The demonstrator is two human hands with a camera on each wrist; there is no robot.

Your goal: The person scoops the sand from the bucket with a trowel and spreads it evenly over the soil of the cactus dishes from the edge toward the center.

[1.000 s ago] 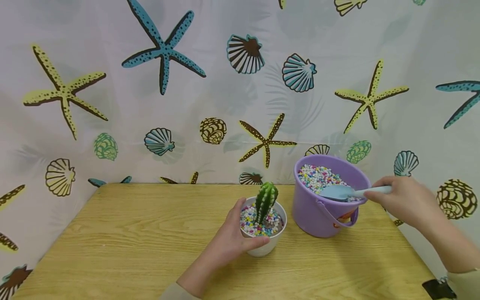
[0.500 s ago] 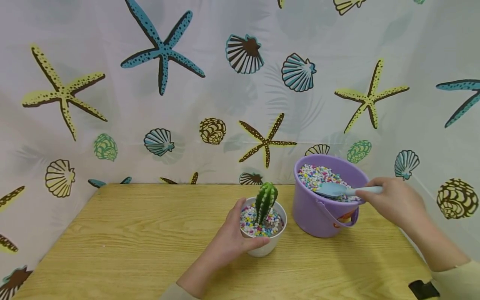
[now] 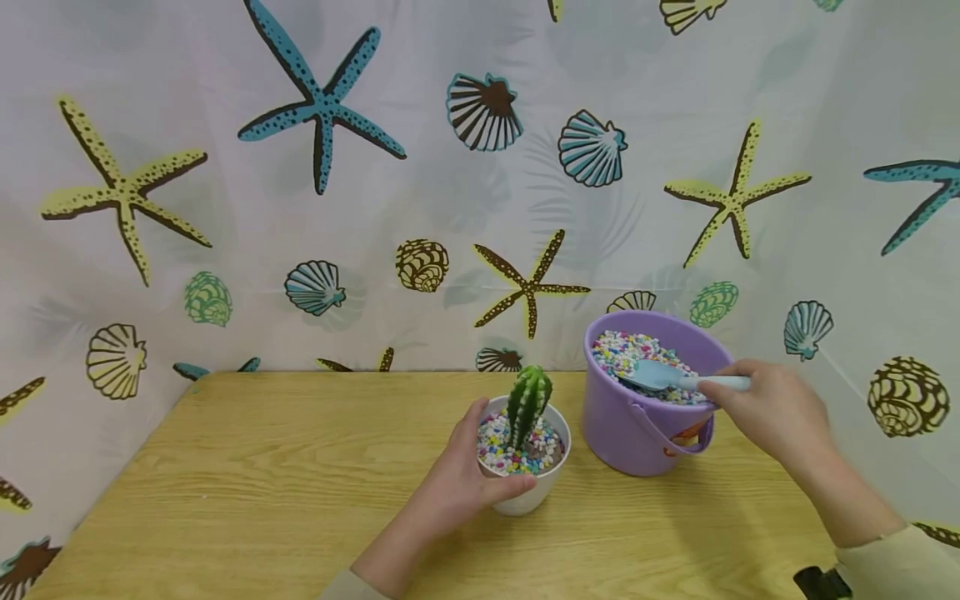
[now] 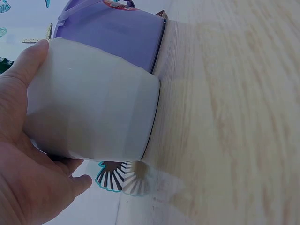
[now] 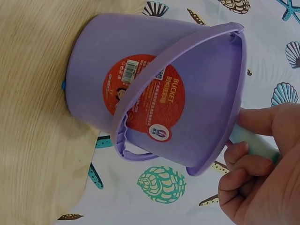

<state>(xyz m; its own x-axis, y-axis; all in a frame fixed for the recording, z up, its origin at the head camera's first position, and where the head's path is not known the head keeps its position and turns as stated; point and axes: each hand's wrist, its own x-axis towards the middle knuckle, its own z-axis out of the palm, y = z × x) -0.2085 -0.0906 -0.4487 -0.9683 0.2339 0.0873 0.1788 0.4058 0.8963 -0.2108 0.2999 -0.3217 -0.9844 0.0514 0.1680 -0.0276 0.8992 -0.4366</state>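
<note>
A small green cactus (image 3: 528, 404) stands upright in a white flowerpot (image 3: 521, 502), surrounded by multicoloured pebbles (image 3: 495, 446). My left hand (image 3: 453, 483) grips this pot from its left, thumb along the near side and fingers round the far side; the left wrist view shows the pot's smooth wall (image 4: 93, 103). To the right is a purple bucket (image 3: 618, 429) partly filled with similar pebbles (image 3: 626, 346). My right hand (image 3: 776, 417) pinches the handle of a light blue shovel (image 3: 654, 375) at the bucket's right rim. Its blade lies at the pebbles, inside the bucket.
Pot and bucket stand close together on a wood-grain table (image 3: 262, 483). The bucket's handle (image 5: 164, 56) hangs down its near side, by a red label (image 5: 164, 98). Behind and beside the table hangs a curtain (image 3: 420, 200) printed with starfish and shells.
My right hand has moved left with the shovel, bringing the blade further in over the pebbles. The left hand and the pot have stayed in place.
</note>
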